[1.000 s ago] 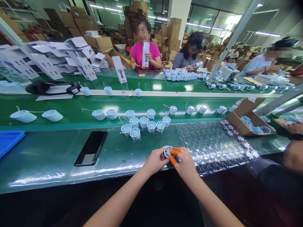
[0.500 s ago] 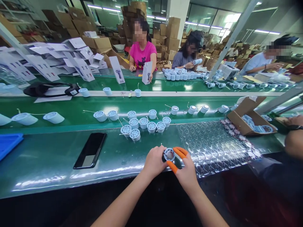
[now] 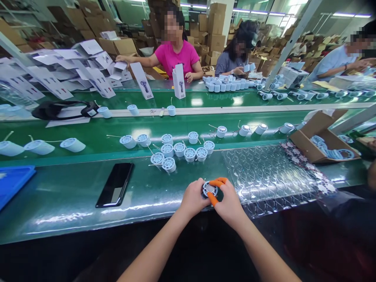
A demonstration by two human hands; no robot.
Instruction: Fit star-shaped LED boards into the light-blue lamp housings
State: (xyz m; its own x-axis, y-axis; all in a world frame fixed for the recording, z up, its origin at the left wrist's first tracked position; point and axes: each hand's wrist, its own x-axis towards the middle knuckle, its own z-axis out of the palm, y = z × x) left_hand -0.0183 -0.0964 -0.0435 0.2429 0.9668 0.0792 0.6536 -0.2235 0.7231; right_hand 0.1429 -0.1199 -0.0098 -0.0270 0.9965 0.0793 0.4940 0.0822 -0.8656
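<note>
Head view: my L hand & R hand grip a pale-blue fan housing at near edge of green bench, orange finger cots pinching its rim. Bubble wrap just right, more housings far, phone left.

- A long green-topped workbench runs across the foreground, its glossy surface reflecting the ceiling lights.
- On it, at the left, lie a blue plastic tray and a black smartphone, face up.
- Round pale-blue fan housings stand in a loose cluster at its far edge, some with thin wires.
- A sheet of clear bubble wrap lies to the right, partly on a patterned cloth.
- A green conveyor belt behind carries more housings in a scattered row.
- A farther green belt carries upright white product boxes and tightly packed housings.
</note>
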